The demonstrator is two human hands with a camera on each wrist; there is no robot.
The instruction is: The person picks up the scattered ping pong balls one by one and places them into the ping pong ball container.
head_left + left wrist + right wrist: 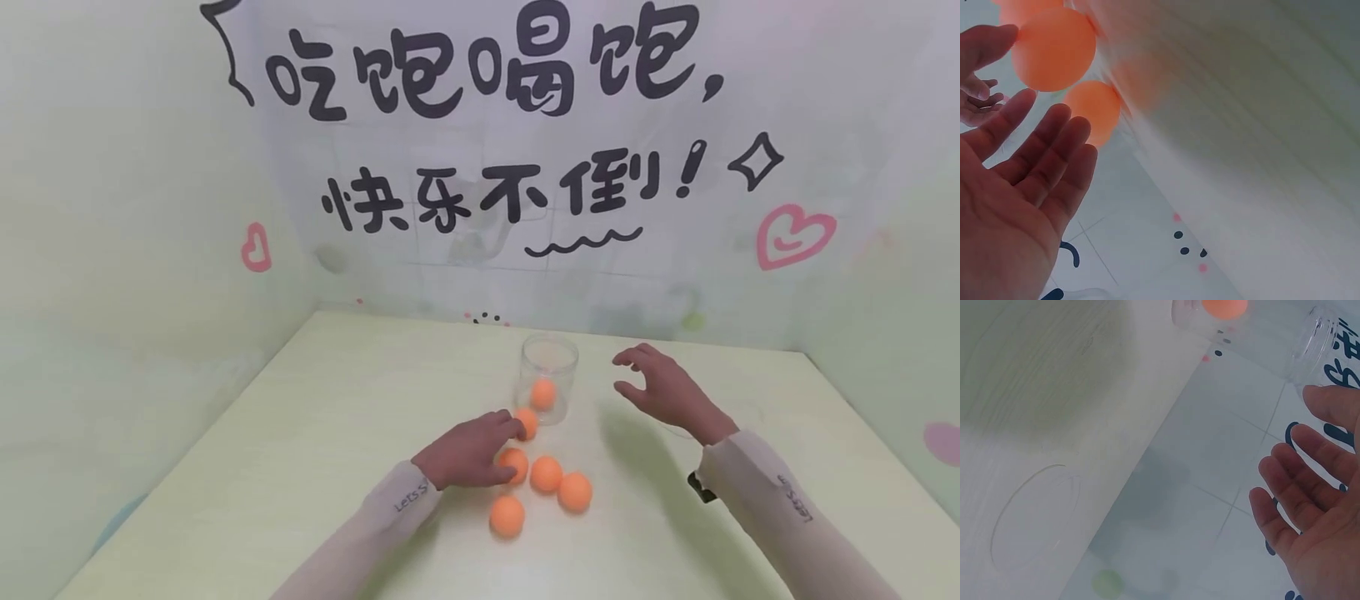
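Observation:
My left hand (468, 450) reaches among the orange balls, its fingers loosely bent. In the left wrist view, one orange ball (1055, 51) lies between the thumb tip and the fingertips, close to both but not gripped. Another ball (1096, 111) shows behind those fingers. The clear jar (550, 367) stands upright toward the back with one orange ball (543, 393) inside it. To the jar's right, my right hand (663, 392) hovers with fingers spread and slightly curved, holding nothing. The right wrist view has its thumb near the jar's rim (1313, 344).
Several loose orange balls lie in front of the jar, such as the nearest ball (507, 517) and the rightmost ball (576, 492). A thin clear disc (994, 531) rests flat on the pale table (360, 375) at the right. White walls with painted writing enclose the table.

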